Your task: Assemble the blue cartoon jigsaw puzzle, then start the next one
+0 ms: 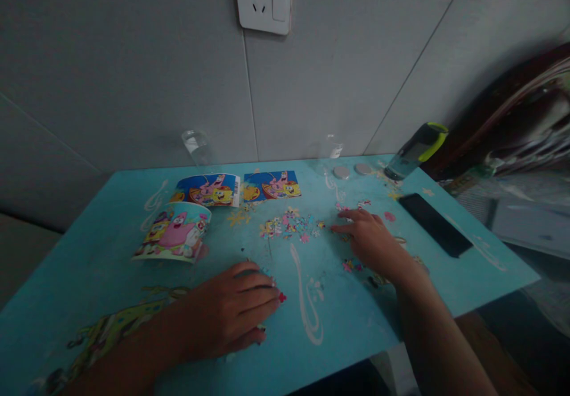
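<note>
My left hand lies flat, palm down, on the light blue table, its fingertips touching a small red puzzle piece. My right hand rests palm down further right, fingers spread and pointing left, touching loose pieces near a heap of small coloured puzzle pieces. More pieces lie under and beside that hand. Neither hand grips anything.
A cartoon-printed curved box lies at the left, two cartoon picture cards behind the pieces. A black phone and a green-capped bottle sit at the right. Two clear glasses stand by the wall.
</note>
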Demonstrator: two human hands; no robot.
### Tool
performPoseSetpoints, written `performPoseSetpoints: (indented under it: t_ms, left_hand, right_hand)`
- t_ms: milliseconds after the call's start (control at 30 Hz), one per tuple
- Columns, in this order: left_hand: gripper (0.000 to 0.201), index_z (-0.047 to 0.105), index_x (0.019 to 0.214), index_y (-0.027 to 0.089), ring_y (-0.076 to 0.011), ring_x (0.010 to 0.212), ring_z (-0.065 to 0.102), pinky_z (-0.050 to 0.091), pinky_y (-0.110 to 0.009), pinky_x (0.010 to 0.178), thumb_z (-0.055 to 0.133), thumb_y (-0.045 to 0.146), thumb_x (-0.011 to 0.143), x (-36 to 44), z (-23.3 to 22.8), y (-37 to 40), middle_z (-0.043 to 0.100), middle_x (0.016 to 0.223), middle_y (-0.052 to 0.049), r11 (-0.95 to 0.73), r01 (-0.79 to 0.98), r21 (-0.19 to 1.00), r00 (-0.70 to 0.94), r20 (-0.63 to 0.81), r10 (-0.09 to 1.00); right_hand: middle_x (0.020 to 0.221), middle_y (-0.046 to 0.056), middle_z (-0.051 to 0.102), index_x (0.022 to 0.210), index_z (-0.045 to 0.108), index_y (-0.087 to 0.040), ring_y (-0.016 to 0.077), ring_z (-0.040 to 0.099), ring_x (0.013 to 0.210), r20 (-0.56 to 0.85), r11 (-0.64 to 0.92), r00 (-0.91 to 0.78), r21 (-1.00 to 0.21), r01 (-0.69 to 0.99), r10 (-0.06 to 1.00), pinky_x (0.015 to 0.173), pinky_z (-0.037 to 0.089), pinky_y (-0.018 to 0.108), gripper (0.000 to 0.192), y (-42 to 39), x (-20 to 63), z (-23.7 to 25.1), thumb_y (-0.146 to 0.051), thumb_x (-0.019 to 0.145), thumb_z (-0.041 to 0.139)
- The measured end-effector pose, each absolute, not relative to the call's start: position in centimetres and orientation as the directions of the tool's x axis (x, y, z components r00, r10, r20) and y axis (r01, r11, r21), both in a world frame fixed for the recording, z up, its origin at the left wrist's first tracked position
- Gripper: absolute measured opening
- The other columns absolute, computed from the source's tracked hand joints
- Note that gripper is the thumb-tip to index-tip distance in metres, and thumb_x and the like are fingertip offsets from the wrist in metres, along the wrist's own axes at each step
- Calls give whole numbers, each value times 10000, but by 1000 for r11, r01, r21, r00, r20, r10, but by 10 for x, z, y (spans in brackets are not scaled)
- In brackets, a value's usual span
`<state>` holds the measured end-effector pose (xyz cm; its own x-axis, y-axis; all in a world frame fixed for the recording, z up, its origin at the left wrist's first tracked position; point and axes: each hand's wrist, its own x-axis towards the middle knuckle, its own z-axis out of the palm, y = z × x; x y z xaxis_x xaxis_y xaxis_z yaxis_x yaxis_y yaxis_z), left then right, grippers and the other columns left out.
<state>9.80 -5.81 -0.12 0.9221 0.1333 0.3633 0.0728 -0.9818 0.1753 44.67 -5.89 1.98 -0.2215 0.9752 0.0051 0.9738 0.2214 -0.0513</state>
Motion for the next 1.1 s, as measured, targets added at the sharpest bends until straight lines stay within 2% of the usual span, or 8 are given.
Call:
performPoseSetpoints:
  t_ms: [67, 133, 233, 367, 467, 667, 900, 1100]
  left_hand:
    - [389, 604, 1337, 157, -235, 1123, 640, 441, -434, 1078, 553, 374, 1018, 98, -2, -58, 725, 1210, -82, -980, 82, 184, 924, 355, 144]
    - [391, 603, 1341, 163, -233, 1121, 644, 450, -433, 1077, 557, 374, 1016, 98, -2, -59, 728, 1199, -82, -977, 85, 197, 921, 359, 152]
    - [387, 606, 1333, 153, -235, 1115, 649, 454, -435, 1083, 545, 373, 1020, 98, -3, -58, 731, 1185, -89, -975, 74, 212, 917, 371, 150]
    - [391, 599, 1344, 152, -240, 1126, 649, 445, -443, 1094, 558, 357, 1014, 97, -3, -58, 727, 1197, -92, -975, 67, 212, 923, 359, 141]
    - [390, 598, 1350, 156, -245, 1132, 648, 440, -436, 1091, 577, 330, 1002, 97, -3, -58, 727, 1199, -91, -975, 73, 212, 925, 352, 145]
    - [377, 597, 1343, 141, -246, 1135, 642, 435, -442, 1092, 556, 314, 1010, 97, -3, -58, 723, 1214, -88, -975, 66, 214, 927, 349, 139]
    - [392, 577, 1366, 144, -249, 1157, 625, 430, -450, 1088, 563, 301, 1007, 96, -5, -57, 703, 1265, -79, -974, 67, 215, 943, 304, 132]
    - [404, 576, 1376, 153, -249, 1163, 632, 430, -445, 1101, 576, 294, 998, 95, -7, -58, 713, 1239, -89, -974, 80, 212, 937, 318, 146]
  right_hand:
    - [1414, 68, 628, 1220, 755, -337, 290, 567, 1303, 18, 280, -280, -120, 952, 960, 1096, 415, 535, 676, -61, 440, 24, 46, 756, 446]
    - [1355, 36, 675, 1209, 757, -317, 229, 623, 1240, 46, 310, -307, -226, 924, 950, 1105, 437, 450, 683, -62, 437, 29, 59, 752, 417]
    - [1179, 24, 757, 1148, 773, -270, 194, 699, 1088, 109, 222, -196, -330, 917, 974, 1029, 506, 373, 572, -60, 443, 34, 17, 815, 407]
    - [1192, 75, 722, 1167, 757, -254, 251, 672, 1093, 162, 139, -97, -273, 952, 982, 1017, 500, 430, 360, -56, 461, 31, -140, 903, 541]
    - [1214, 103, 683, 1217, 734, -252, 279, 646, 1105, 125, 112, -85, -233, 966, 988, 1017, 488, 453, 329, -54, 469, 25, -227, 906, 629]
    - [1245, 111, 642, 1240, 710, -259, 290, 607, 1175, 56, 103, -92, -252, 962, 994, 1049, 464, 452, 351, -54, 469, 15, -269, 890, 685]
    - [1247, 168, 636, 1329, 665, -197, 339, 587, 1213, 52, 31, -21, -215, 976, 998, 1012, 478, 474, 476, -50, 475, 5, -344, 879, 701]
    - [1263, 185, 631, 1358, 648, -201, 347, 584, 1217, 59, 15, -2, -212, 977, 998, 1024, 460, 473, 509, -49, 473, 2, -347, 876, 720]
